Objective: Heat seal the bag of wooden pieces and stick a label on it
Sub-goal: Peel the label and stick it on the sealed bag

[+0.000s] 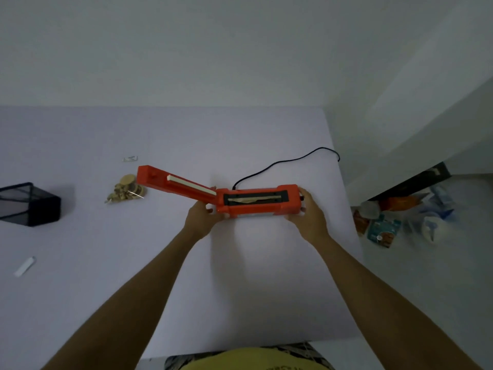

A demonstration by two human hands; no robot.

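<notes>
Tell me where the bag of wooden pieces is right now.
The bag of wooden pieces lies on the table, left of centre, beside the heat sealer's raised arm tip.

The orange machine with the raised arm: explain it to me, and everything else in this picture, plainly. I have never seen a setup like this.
This is one picture from a camera worn on a person's head, looking down at a white table. The orange machine is a heat sealer; its lid is lifted open and a black cord runs from it. The left hand and right hand grip its two ends. To the left lie a bag of wooden pieces, apart from the sealer's base, a black mesh basket, a small label and a white strip. Packets lie on the floor to the right.
</notes>
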